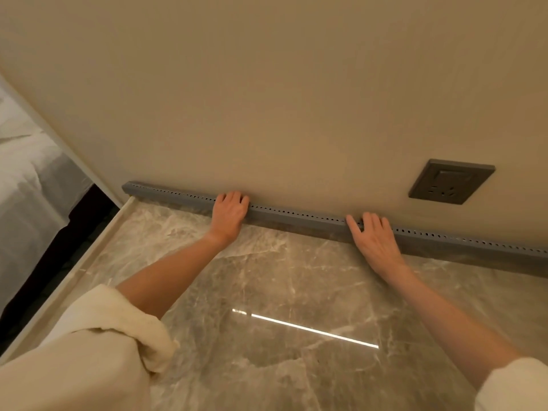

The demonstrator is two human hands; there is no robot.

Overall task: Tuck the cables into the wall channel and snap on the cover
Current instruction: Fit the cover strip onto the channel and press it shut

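A long grey wall channel [296,217] with a row of small holes along its top runs along the foot of the beige wall, just above the marble surface. My left hand [229,213] lies over the channel left of its middle, fingers curled over the top edge. My right hand [374,239] rests flat against the channel further right, fingers spread and touching its top. A seam in the grey strip shows just left of my right hand. No cables are visible.
A dark grey wall socket [450,181] sits on the wall above the channel at the right. The glossy marble surface [267,292] ends at a pale edge strip [74,277] on the left. White bedding [26,179] lies beyond it.
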